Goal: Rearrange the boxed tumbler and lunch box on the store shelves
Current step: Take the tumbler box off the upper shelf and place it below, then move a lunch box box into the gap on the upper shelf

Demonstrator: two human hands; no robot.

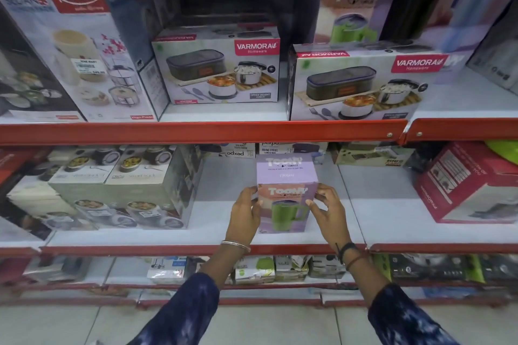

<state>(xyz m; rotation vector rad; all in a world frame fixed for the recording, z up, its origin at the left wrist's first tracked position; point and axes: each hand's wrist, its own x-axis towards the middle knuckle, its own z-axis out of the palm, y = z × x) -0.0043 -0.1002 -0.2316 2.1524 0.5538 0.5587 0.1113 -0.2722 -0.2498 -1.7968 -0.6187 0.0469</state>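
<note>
A lilac tumbler box [286, 176] with a green mug pictured on its front stands upright on the middle shelf [213, 221], near the front edge. My left hand [244, 214] presses its left side and my right hand [328, 211] its right side, so both grip it. On the upper shelf [224, 113] stand two Varmora lunch boxes: one [221, 70] at centre, set back, and one [361, 82] to its right at the front edge. A second tumbler box [354, 8] stands behind the right lunch box.
A tall Rishabh box [73, 50] fills the upper shelf's left. Grey food-container boxes [123, 193] stand left of the tumbler box, a red box [471, 185] to the right. Red shelf rails [201, 131] run across. Small boxes [269, 269] line the lower shelf.
</note>
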